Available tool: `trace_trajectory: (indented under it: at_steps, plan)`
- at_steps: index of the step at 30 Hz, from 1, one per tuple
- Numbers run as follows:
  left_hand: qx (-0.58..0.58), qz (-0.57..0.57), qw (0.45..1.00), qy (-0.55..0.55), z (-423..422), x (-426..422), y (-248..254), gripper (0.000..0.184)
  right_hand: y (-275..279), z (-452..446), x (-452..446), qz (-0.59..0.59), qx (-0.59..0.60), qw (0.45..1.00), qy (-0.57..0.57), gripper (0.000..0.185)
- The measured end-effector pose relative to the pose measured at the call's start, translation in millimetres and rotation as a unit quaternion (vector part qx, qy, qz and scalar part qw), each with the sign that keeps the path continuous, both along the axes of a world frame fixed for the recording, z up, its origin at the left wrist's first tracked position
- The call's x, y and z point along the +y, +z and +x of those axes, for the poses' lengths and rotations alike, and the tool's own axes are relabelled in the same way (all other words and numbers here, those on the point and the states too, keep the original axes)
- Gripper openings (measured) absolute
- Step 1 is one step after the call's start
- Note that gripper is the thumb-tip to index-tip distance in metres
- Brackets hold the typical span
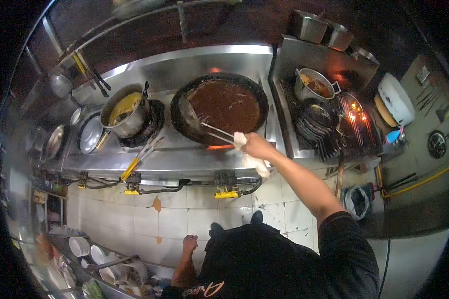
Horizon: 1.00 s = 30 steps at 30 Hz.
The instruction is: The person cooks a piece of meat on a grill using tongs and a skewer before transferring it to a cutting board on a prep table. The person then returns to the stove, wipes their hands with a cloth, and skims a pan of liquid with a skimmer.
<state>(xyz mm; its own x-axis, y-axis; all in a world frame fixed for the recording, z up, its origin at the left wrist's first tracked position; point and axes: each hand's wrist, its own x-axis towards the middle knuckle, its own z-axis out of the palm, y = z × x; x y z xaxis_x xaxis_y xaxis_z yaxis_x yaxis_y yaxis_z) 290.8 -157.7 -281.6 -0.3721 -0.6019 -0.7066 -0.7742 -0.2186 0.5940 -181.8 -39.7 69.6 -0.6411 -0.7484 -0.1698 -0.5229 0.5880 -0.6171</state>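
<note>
My right hand [258,147] is closed around the handle of a wok spatula [188,110], with a white cloth [255,163] bunched in the grip and hanging below it. The spatula's broad metal head dips into the left side of a large black wok [178,94]. Dark reddish-brown sauce [224,105] fills the wok, with a few light streaks on its surface. Orange flame glows beneath the wok's front edge. Low at my left side, away from the stove, my left hand [189,244] hangs with its fingers curled and nothing visible in them.
To the left, a metal pot [127,117] holds yellowish liquid; yellow-handled tongs [137,162] lie on the stove's front edge. At right are a smaller pot [315,83], stacked black pans [317,122] and a flaming grill [355,115]. Plates [80,246] sit on a shelf behind me.
</note>
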Motion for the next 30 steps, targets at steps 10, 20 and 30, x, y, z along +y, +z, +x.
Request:
trace_trajectory:
  at_steps: [10,20,30]
  plan:
    - [-0.026,0.01,1.0,-0.014,34.8,5.8,-11.9,0.032,-26.2,-81.3,-30.1,0.071,0.177,0.975,-0.118,0.022]
    - [0.01,-0.076,0.993,-0.085,45.0,7.7,-23.5,0.027,-21.1,-93.9,10.1,0.064,0.364,0.924,-0.101,0.017]
    - [-0.012,-0.034,0.995,-0.096,10.6,2.2,-16.2,0.032,57.2,-4.9,48.8,-0.043,0.104,0.993,-0.041,0.026]
